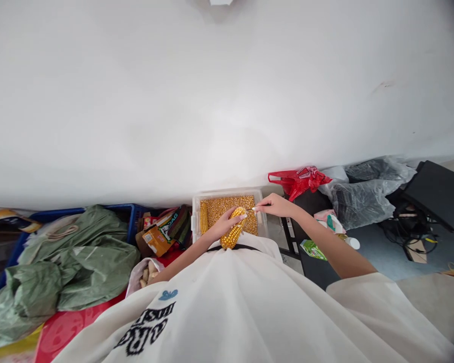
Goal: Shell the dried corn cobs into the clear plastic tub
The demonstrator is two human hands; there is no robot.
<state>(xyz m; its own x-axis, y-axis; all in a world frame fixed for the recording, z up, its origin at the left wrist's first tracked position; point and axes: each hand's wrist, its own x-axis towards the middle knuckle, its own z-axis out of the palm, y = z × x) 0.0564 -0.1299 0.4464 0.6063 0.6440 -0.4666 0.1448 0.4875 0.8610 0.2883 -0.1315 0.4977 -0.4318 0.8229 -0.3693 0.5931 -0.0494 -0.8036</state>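
My left hand (226, 223) is closed around an ear of corn (233, 235) with yellow kernels, held tilted in front of my waist. Against its upper end is a thin dark tool (249, 208), pinched in the fingers of my right hand (273, 204); its exact kind is too small to make out. Below and beyond my hands stands a clear plastic bin (194, 218) with many loose corn kernels (227, 202) in it. Another ear of corn (204, 218) lies along the bin's left side. My left fingers hide part of the ear I hold.
On the left, a blue crate (133, 222) holds green bags (87, 252), with boxes (161, 239) beside it. To the right are a red plastic bag (300, 180), a black shelf (312, 201) and a clear-wrapped bundle (363, 196). A white wall (227, 101) rises behind.
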